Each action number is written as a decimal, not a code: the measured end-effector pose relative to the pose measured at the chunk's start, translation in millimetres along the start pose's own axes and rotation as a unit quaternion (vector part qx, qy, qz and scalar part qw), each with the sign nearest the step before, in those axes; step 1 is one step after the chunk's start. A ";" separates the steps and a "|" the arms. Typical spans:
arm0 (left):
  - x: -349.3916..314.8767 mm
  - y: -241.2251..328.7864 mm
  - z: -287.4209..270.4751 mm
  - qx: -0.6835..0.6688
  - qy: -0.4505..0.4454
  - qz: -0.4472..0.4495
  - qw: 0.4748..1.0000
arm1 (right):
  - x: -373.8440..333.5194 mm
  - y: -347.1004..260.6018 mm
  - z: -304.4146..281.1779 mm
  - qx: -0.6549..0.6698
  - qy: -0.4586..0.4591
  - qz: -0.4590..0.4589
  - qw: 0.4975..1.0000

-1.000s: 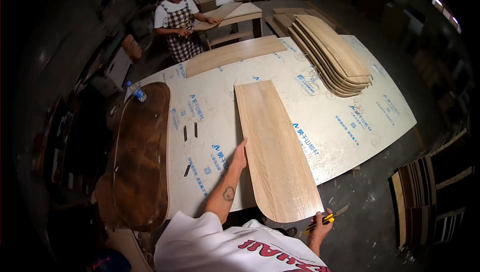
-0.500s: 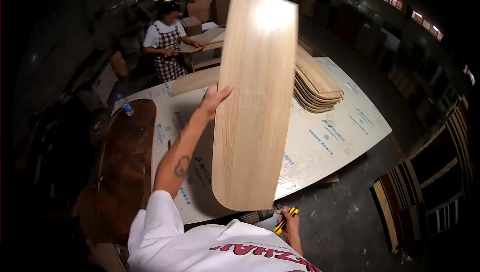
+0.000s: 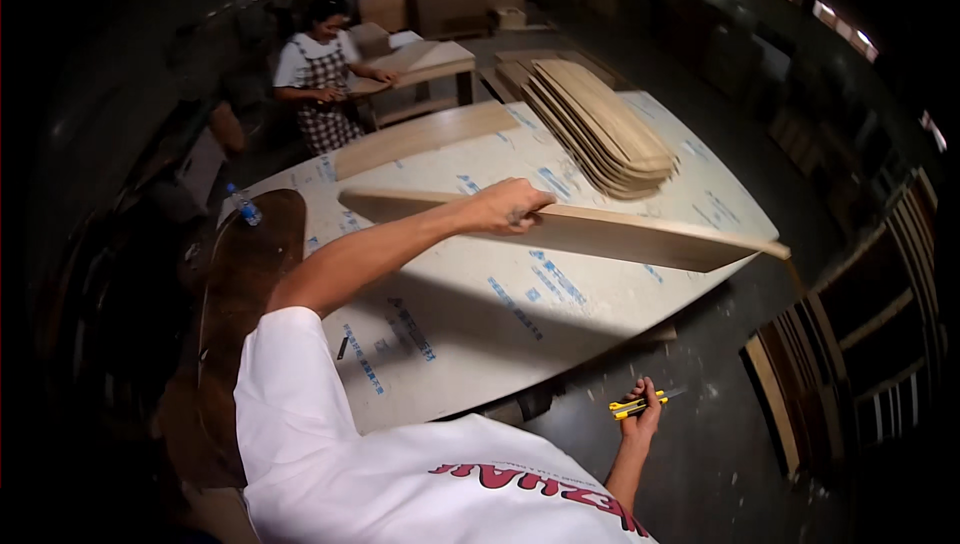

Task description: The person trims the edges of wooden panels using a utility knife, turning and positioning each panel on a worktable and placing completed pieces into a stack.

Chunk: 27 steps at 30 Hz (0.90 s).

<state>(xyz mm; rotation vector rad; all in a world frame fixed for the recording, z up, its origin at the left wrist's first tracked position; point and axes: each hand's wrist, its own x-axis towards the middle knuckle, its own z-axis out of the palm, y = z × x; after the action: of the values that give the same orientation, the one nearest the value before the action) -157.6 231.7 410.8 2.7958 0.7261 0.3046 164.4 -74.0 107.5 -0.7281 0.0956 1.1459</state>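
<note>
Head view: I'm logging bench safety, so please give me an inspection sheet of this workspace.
Surface: pale worktable, blue-printed, partly shadowed.
Job's things: tilted wooden board; yellow cutter, blade out.
Clutter: stack of boards, flat board, plastic bottle, small dark strip, brown rounded panel.
Hands: left hand grips the wooden board's upper edge; right hand holds the cutter.
Cables: nothing seen.
Surroundings: co-worker at another table; more boards at right; dark edges hide detail.

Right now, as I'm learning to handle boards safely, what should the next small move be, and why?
Probably lower the board gently onto the white tabletop: the left hand alone grips its upper edge, with the board held steeply edge-up, while the right hand is taken up by a yellow knife with its blade out.
</note>
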 end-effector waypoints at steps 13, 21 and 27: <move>-32.1 -114.9 160.5 0.096 -0.072 0.026 0.992 | -143.4 62.4 -250.9 -0.008 0.259 0.033 0.965; -83.9 -104.3 229.7 0.046 0.059 0.075 0.994 | -123.8 36.5 -216.6 -0.104 0.298 0.004 0.949; -128.7 -82.1 268.6 0.122 0.033 0.099 0.987 | -72.4 21.9 -163.1 -0.066 0.238 0.010 0.969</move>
<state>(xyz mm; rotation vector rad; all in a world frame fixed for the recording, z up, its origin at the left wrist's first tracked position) -235.3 190.3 114.7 3.1120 0.5319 0.3679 161.2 -219.8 2.4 -1.1147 0.4354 0.9834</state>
